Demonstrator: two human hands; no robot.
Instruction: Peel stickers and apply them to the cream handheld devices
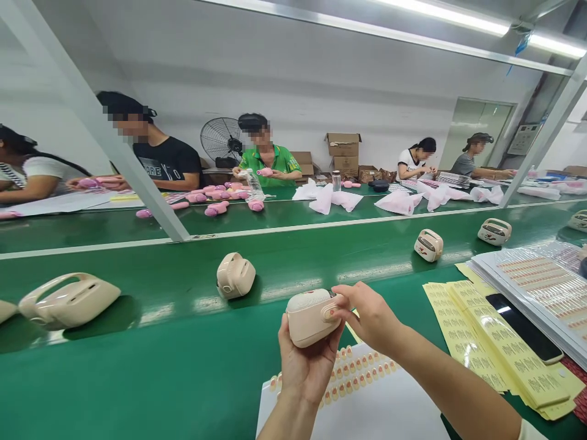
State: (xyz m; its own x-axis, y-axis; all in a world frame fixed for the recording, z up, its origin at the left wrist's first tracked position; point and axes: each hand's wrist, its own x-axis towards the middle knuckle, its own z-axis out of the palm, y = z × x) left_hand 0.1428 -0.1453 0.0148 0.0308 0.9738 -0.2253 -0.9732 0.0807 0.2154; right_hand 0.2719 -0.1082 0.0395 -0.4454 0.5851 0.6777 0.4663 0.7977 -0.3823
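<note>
A small cream portable speaker [308, 321] rests in my left hand [308, 366], which is wrapped round it from below. Its textured front faces upward, and an oval patch shows on its right end. My right hand [369, 315] is closed against that end, with the fingers and thumb pressed at the oval patch. Below both hands lies a white sheet of stickers [353, 379], with rows of small oval stickers in cream and orange. My left wrist hides part of this sheet.
More cream speakers [235, 275] stand along the green conveyor belt [160, 275]. To the right are yellow label sheets [481, 342], a black phone [523, 327] and a stack of sticker sheets [545, 281]. Across the belt, several co-workers sit at a bench with pink items [217, 208].
</note>
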